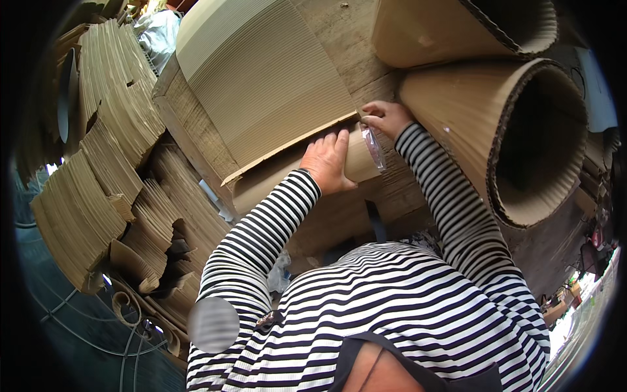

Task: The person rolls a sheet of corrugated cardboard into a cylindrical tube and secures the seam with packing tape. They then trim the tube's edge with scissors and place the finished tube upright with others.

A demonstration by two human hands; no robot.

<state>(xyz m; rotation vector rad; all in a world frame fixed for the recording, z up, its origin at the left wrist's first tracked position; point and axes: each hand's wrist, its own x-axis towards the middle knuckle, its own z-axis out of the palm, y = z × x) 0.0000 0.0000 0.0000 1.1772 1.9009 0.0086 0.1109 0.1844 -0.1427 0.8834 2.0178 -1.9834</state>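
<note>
A corrugated cardboard sheet (268,85) lies on the wooden table, its near edge meeting a brown cardboard roll (261,189) in front of me. My left hand (328,161) rests on this roll, fingers stretched over its top toward the sheet's edge and thumb apart. At the roll's right end, a shiny strip of clear tape (374,149) hangs down over the side. My right hand (390,119) is at the top of that strip by the sheet's corner, thumb and fingers curled together. The exact grip of its fingertips is partly hidden.
Two wide cardboard tubes (450,111) lie at the right, close to my right forearm. Stacked corrugated sheets (111,130) lean along the left. The wooden table (385,176) shows around the roll. A small curled cardboard piece (126,309) sits low on the left.
</note>
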